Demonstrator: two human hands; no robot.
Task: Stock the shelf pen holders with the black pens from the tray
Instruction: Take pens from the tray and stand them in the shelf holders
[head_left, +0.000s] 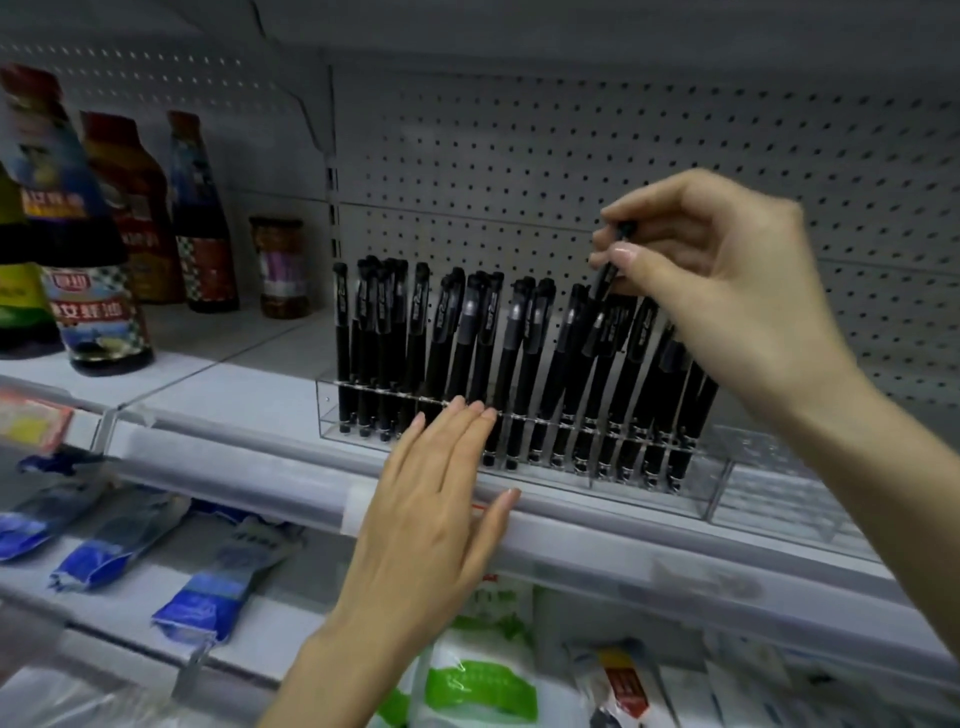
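Observation:
A clear acrylic pen holder (644, 491) stands on the shelf in front of the pegboard, filled with several upright black pens (457, 332). My right hand (727, 280) pinches the top of one black pen (605, 275) above the holder's right part, the pen tilted with its lower end among the others. My left hand (431, 514) has straight fingers laid flat against the holder's front, the thumb on the shelf rail. The tray is not in view.
Sauce bottles (88, 249) and a jar (280, 265) stand on the shelf to the left. A second clear holder (779, 493) sits at the right. Blue packets (208, 587) and green-white bags (483, 686) lie on the lower shelf.

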